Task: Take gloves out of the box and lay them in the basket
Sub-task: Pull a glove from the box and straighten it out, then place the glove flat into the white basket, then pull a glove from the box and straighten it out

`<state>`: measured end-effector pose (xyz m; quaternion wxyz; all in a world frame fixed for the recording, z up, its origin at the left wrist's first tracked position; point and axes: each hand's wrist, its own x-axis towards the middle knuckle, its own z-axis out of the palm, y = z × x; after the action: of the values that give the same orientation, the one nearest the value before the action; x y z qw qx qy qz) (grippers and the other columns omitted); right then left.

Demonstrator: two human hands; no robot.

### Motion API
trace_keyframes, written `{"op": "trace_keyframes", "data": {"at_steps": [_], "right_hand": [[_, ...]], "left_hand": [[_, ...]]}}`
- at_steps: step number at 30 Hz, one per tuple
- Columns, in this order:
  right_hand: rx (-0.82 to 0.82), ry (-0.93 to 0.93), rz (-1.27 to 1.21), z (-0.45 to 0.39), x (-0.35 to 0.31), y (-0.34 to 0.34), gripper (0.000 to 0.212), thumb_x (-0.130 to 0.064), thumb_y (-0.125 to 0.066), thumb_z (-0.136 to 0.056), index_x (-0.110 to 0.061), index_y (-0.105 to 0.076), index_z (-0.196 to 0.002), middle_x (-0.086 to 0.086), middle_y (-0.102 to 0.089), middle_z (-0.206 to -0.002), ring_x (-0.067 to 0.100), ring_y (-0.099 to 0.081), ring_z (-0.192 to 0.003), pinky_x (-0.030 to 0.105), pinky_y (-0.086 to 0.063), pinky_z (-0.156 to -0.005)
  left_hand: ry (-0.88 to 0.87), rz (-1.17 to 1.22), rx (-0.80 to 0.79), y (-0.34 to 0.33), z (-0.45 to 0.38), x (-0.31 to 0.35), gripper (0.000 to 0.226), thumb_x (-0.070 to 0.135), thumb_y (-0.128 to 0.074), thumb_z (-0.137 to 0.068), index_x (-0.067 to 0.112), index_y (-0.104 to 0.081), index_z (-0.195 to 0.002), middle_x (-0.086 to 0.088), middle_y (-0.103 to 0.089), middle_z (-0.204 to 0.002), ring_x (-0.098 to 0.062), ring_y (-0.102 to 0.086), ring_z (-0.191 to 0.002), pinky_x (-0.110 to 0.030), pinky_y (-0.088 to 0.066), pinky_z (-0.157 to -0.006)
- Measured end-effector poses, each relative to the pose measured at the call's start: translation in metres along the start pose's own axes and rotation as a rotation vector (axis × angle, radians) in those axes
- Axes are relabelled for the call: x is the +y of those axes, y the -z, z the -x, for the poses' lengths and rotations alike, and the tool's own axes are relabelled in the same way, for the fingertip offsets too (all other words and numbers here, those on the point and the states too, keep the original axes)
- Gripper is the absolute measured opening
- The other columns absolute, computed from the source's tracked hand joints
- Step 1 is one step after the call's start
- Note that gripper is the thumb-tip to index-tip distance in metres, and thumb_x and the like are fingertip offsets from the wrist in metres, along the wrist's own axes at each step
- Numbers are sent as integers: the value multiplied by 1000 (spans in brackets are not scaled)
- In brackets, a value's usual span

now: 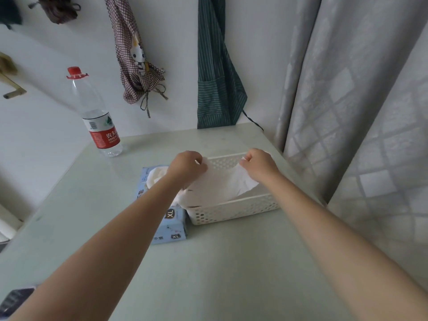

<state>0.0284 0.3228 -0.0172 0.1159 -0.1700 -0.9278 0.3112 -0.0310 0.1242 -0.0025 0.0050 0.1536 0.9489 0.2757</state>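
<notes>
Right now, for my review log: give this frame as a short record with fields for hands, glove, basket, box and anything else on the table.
left hand: pinching one end of the glove
right hand: pinching the other end
glove: white, stretched between both hands over the basket
basket: white, perforated, on the table, right of the box
box: blue, marked XL, open, white gloves showing
bottle: upright, red cap, far left

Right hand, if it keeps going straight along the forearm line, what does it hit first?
Probably the far wall of the white basket: the right hand, shut on the white glove, points away from the person toward that rim. Beyond is bare table, then the wall. Its height over the rim is unclear.
</notes>
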Motion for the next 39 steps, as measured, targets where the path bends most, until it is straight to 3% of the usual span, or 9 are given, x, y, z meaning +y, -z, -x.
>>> {"op": "trace_keyframes", "data": {"at_steps": [4,6,9,12,15,21,25,30,39], "right_hand": [[18,78,232,1,16,-2,16,-29,-47,-100,-16,-50,-91,6,-59,-97,28,-54,-84,31,-37,-67],[23,109,289,1,20,-4,17,-30,-45,-101,-15,-49,-92,8,-62,-99,30,-57,-88,31,-37,-66],[25,138,354,2,21,-5,18,-28,-42,-102,-13,-49,-95,9,-63,-101,30,-57,-88,32,-38,-66],[29,164,423,3,20,-4,19,-20,-42,-102,-8,-52,-112,9,-64,-105,32,-60,-93,32,-37,-65],[32,180,500,3,21,-1,21,-7,-44,-97,-7,-50,-118,9,-65,-107,31,-62,-91,31,-34,-61],[48,190,568,6,20,2,26,-1,-44,-96,-6,-48,-121,9,-66,-106,31,-63,-91,32,-35,-60],[43,192,580,9,19,2,27,-3,-44,-97,-6,-48,-123,10,-65,-108,30,-63,-92,32,-35,-61],[39,193,603,10,19,5,33,3,-46,-91,-6,-48,-123,7,-66,-111,30,-63,-97,31,-36,-63],[90,175,686,19,8,10,38,3,-51,-88,-7,-45,-124,10,-60,-115,27,-63,-98,31,-38,-63]], "left_hand": [[-74,-216,86,-13,-1,9,37,19,-58,-88,18,-55,-125,-7,-57,-120,-28,-57,-106,-36,-49,-83],[-157,-280,80,-15,4,17,33,20,-60,-88,23,-56,-120,-5,-53,-121,-26,-53,-111,-39,-49,-90],[-211,-380,-123,-18,14,30,9,31,-62,-89,31,-64,-98,6,-61,-114,-19,-59,-107,-32,-48,-86],[-232,-624,-446,-22,24,38,28,29,-64,-90,14,-69,-113,-3,-65,-121,-22,-60,-111,-29,-45,-85],[-218,-730,-541,-26,22,32,27,16,-62,-89,12,-70,-115,-6,-66,-122,-25,-60,-112,-29,-47,-84],[-217,-716,-387,-23,24,39,28,18,-45,-97,13,-67,-113,-2,-64,-120,-23,-60,-106,-34,-48,-84],[-206,-674,-556,-31,29,43,42,37,-40,-100,10,-67,-118,-5,-62,-125,-25,-55,-118,-34,-43,-102],[-181,-834,-374,-25,20,31,33,44,-47,-92,18,-55,-74,0,-59,-92,-20,-56,-87,-39,-47,-91],[-120,-808,-256,-9,20,29,23,38,-57,-87,16,-55,-80,3,-51,-77,-19,-55,-76,-27,-44,-64]]}}
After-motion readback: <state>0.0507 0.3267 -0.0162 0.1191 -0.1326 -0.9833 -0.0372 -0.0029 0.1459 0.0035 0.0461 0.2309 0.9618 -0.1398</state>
